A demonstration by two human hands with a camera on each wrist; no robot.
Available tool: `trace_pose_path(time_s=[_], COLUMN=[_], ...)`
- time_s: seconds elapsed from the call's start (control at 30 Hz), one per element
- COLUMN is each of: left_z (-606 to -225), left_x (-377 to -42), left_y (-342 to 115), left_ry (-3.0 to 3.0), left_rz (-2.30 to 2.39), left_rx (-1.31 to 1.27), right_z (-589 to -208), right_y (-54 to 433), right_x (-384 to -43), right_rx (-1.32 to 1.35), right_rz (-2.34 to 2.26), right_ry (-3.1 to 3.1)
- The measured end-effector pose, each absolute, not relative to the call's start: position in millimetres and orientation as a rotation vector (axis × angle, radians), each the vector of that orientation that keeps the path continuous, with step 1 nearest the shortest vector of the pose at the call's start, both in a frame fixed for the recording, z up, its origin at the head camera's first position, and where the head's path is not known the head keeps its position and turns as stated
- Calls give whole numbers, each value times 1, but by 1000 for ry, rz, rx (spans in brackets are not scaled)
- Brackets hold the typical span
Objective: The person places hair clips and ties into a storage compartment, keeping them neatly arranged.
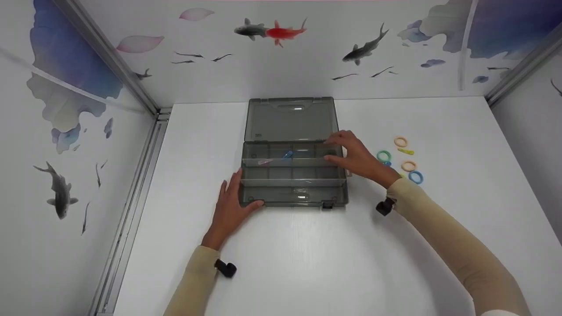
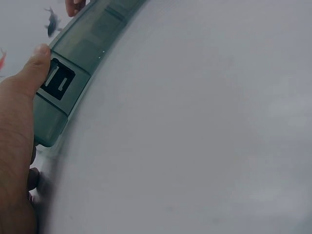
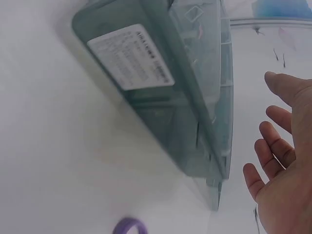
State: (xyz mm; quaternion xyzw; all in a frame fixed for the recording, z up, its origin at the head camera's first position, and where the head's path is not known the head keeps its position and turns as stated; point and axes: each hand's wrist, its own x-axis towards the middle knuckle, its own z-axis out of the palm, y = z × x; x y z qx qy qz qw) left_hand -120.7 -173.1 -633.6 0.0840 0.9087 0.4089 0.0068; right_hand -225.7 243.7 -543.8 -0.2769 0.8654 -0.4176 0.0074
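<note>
R hand (image 1: pixel 358 153) is held w/ thumb & fingers spread, nothing seen pinched, at R end of the box (image 1: pixel 274 192), w/ rows laid L–R & clips (image 1: pixel 287 155) to L of it, near-L corner being touched by spread L hand (image 1: pixel 229 204).

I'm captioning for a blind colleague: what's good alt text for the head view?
A person's left hand touches the front left corner of an open, divided grey box on a white table, while the right hand is over its right side. Coloured rings lie farther right.
</note>
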Motion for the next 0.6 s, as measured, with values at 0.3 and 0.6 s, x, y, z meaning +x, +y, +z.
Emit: trace_pose_path(time_s=[0.3, 0.6], left_z=[-632, -630], left_x=[-119, -120], left_y=[-172, -171], left_ry=[2855, 2861], left_rz=[1260, 1247], left_rx=[239, 250], right_z=[-553, -566], right_y=[278, 311], right_x=[-208, -194], right_rx=[-712, -519], right_rz=[-1349, -1359], right_ry=[2782, 2818])
